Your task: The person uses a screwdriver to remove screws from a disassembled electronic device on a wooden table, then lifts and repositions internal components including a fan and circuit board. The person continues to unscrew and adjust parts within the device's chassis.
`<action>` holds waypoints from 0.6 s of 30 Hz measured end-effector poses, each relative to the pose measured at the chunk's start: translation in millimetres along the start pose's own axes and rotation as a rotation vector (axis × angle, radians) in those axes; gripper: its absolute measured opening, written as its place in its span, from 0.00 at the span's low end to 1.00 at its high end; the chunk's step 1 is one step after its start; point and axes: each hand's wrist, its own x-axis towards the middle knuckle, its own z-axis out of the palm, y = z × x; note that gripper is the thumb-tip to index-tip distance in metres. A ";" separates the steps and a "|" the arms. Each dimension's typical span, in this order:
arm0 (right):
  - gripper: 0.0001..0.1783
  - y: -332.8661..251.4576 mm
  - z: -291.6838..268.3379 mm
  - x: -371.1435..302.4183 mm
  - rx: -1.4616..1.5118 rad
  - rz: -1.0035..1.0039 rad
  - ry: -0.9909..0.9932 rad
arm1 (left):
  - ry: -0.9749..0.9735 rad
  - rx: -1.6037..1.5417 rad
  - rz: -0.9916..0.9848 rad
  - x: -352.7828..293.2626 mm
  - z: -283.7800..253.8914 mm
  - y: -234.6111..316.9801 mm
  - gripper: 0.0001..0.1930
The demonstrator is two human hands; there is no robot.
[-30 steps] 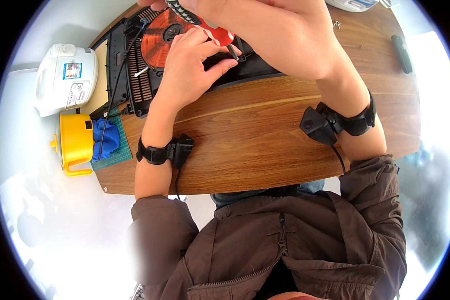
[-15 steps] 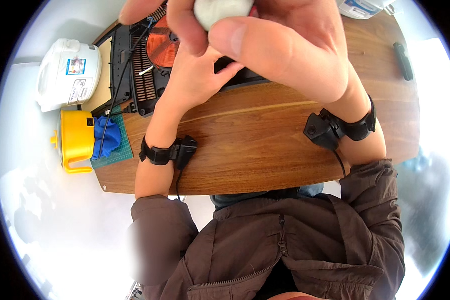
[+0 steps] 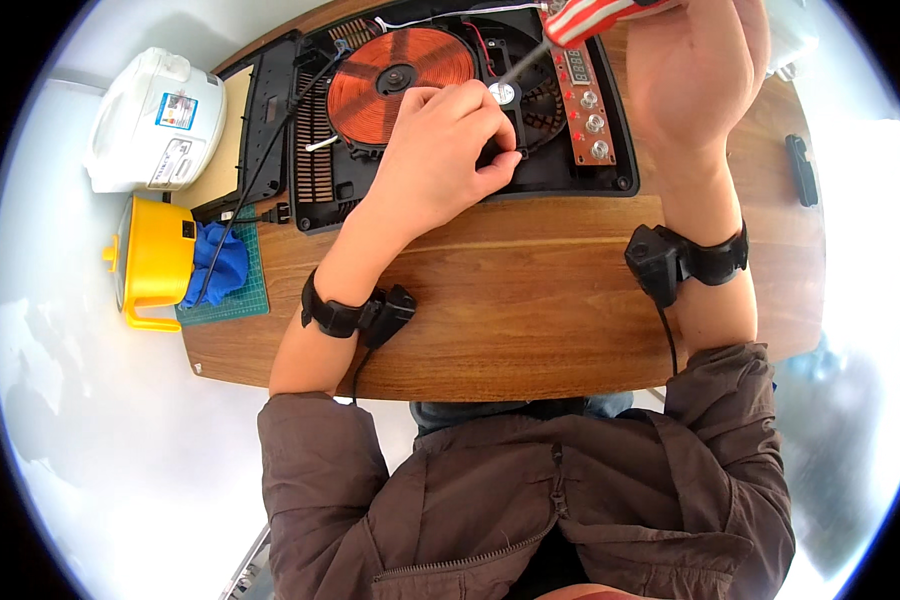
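My right hand (image 3: 698, 85) is raised at the upper right, closed round the red-and-white handle of a screwdriver (image 3: 578, 22). Its metal shaft slants down-left toward the white-centred hub of a black cooling fan (image 3: 542, 108); whether the tip touches cannot be told. My left hand (image 3: 448, 145) rests over the near side of the fan, fingers curled together, and whatever they pinch is hidden. Both hands are over the opened black base of an induction cooker (image 3: 570, 180). Beside my left fingers lies its round copper coil (image 3: 385, 85).
Right of the fan sits a brown circuit board (image 3: 592, 125) with a small display. A black panel (image 3: 268, 130), white rice cooker (image 3: 155, 120), yellow pot (image 3: 160, 250) and blue cloth (image 3: 220, 262) on a green mat (image 3: 255, 290) stand left. A dark case (image 3: 800, 170) lies far right.
My right hand has moved right and away from the camera, uncovering the coil, fan and circuit board. The screwdriver's shaft now shows. My left hand has shifted right, toward the fan.
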 end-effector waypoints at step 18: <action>0.12 63.1 3.8 18.6 -0.405 0.049 -0.066 | 0.101 0.062 -0.014 2.9 5.1 14.4 0.12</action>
